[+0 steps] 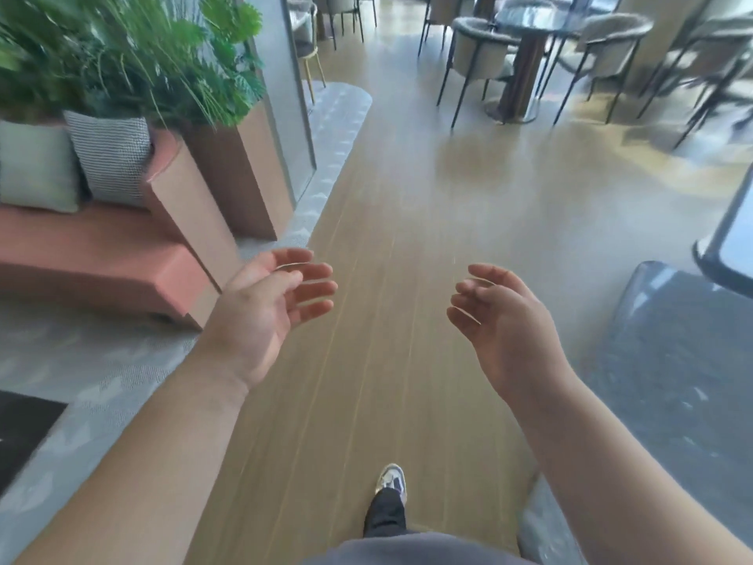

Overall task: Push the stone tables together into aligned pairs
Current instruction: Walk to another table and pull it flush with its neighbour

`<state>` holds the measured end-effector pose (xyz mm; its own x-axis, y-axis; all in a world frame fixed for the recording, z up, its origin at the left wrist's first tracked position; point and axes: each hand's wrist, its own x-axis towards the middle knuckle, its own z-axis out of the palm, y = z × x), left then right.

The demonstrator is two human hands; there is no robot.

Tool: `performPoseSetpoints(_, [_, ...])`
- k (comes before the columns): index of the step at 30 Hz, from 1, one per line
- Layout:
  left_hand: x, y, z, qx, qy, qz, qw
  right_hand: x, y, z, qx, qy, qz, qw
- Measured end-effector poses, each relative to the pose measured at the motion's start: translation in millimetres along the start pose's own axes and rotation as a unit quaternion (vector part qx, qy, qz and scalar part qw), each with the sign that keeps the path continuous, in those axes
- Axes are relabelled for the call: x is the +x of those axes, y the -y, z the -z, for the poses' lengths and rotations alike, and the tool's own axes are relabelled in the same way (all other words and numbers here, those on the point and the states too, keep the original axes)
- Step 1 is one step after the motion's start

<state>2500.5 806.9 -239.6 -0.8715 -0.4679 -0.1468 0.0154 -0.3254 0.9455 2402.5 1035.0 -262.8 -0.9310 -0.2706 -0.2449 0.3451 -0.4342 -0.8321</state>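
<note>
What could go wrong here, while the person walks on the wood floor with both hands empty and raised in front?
1. The table edge juts in at the right, near the right hand; the arm or hip might knock it in passing.
2. The rug lies beside the shoe; its border could catch a foot.
3. The left hand passes close to the bench corner, so a bump seems possible.
</note>
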Motion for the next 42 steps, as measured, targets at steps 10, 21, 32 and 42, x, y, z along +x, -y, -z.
performPoseSetpoints(10, [198, -4, -107, 0.024, 0.103, 0.042, 0.994, 157, 80, 15, -0.046, -0.099, 0.089, 0.990])
performPoseSetpoints(21, [379, 22, -206, 0.005, 0.244, 0.107, 0.964, 275, 117, 40, -0.031, -0.241, 0.148, 0.959])
performPoseSetpoints(32, [566, 28, -328, 0.049, 0.411, 0.177, 0.893, 402, 153, 36, 0.026, -0.406, 0.197, 0.892])
performPoseSetpoints(42, [578, 86, -487, 0.101, 0.565, 0.237, 0.784, 408, 185, 108, 0.116, -0.546, 0.254, 0.790])
